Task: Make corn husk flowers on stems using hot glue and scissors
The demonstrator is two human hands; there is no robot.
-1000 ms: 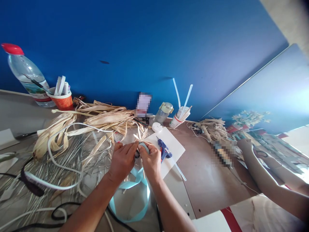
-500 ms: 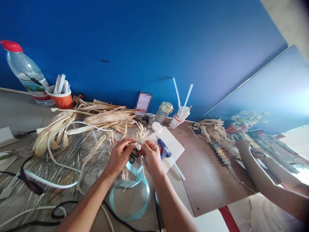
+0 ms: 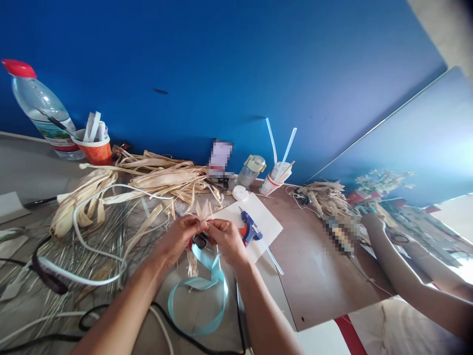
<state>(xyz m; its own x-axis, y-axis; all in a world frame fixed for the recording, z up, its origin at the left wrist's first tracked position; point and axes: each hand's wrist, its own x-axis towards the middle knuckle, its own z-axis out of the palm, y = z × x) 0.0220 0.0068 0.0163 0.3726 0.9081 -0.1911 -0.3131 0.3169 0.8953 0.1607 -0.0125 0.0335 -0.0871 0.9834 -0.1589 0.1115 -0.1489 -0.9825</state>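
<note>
My left hand (image 3: 188,228) and my right hand (image 3: 224,233) meet fingertip to fingertip, both pinching the base of a small pale husk flower (image 3: 204,211) whose petals point up. A light blue ribbon (image 3: 201,283) hangs from under my right hand and loops on the table below. Black-handled scissors (image 3: 200,240) lie partly hidden under the hands. Right of my right hand, a blue glue gun (image 3: 251,227) rests on a white sheet (image 3: 271,224). A bundle of dried husks (image 3: 166,178) lies behind my left hand.
Wires (image 3: 107,236) and a white cable (image 3: 76,227) cover the left side. A bottle (image 3: 44,113), an orange cup (image 3: 96,150), a jar (image 3: 252,170) and a cup with glue sticks (image 3: 273,180) stand at the back. Another person's arms (image 3: 391,256) work at the right.
My hands have come together around the flower's base, and my left hand has turned inward. The ribbon piece between the fingers is now covered; the flower has shifted slightly left.
</note>
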